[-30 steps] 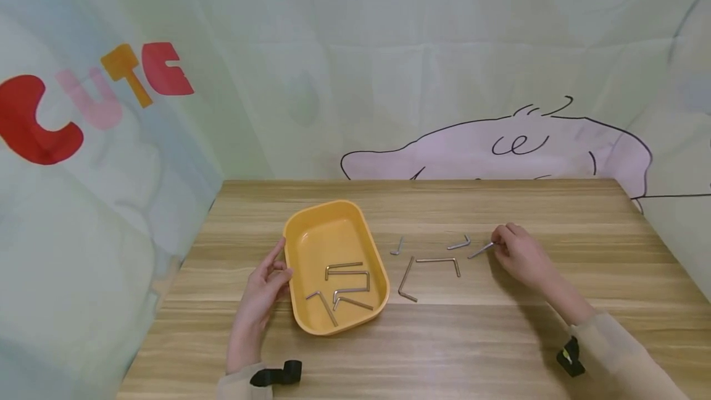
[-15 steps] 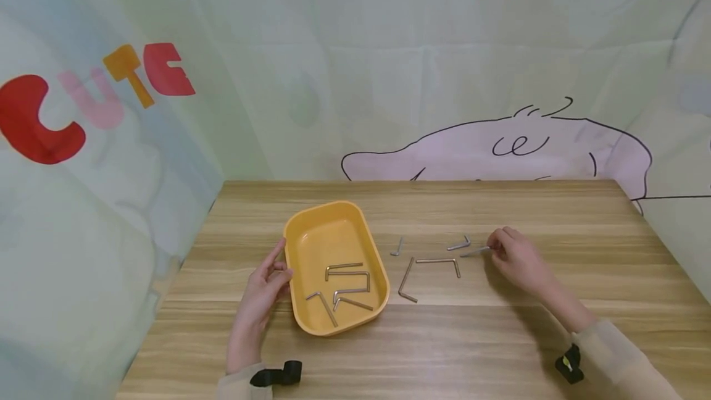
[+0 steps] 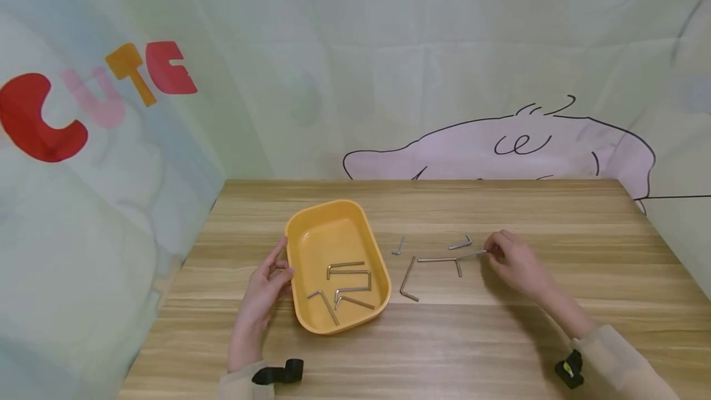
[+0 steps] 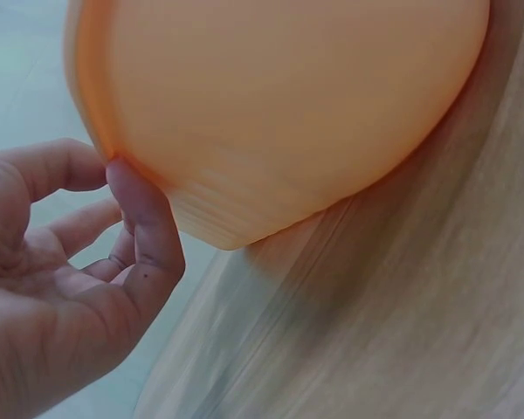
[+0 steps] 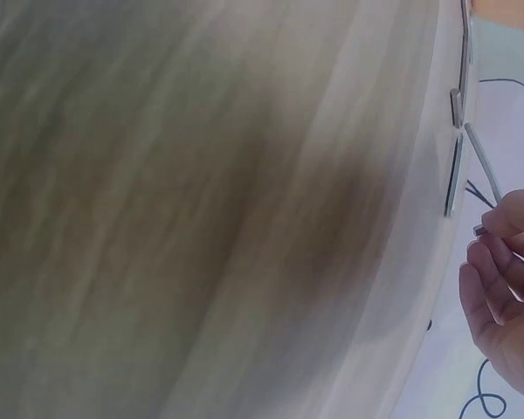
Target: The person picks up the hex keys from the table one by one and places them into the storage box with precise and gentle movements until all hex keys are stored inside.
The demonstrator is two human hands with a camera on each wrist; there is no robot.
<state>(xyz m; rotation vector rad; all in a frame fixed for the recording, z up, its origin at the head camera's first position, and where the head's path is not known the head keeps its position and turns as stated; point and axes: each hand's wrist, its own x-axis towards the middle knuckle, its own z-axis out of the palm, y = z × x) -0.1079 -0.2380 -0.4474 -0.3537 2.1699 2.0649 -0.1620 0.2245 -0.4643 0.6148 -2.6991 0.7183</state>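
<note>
My left hand [image 3: 261,295] holds the yellow tray [image 3: 328,236] by its left side. In the left wrist view the thumb and forefinger pinch the tray's rim, while the other fingers curl loosely outside it. To the right, my right hand [image 3: 520,269] pinches a silver hex key [image 3: 472,254] by its bent end. The long arm of that key points left, toward a bronze-coloured hex key [image 3: 437,260] on the table. In the right wrist view the short end of the held key [image 5: 482,161] pokes out below the fingertips. Several L-shaped hex keys [image 3: 355,273] lie inside the tray's near half.
Between tray and right hand, a small hex key [image 3: 400,245], another small silver one [image 3: 460,243] and a longer bronze one [image 3: 408,283] lie on the wooden table [image 3: 444,344]. A printed cloth [image 3: 311,79] hangs behind the table's back edge.
My right hand has shifted slightly left and toward me with the hex key, whose tip has swung left to the bronze key's bend. The left hand and tray stay put.
</note>
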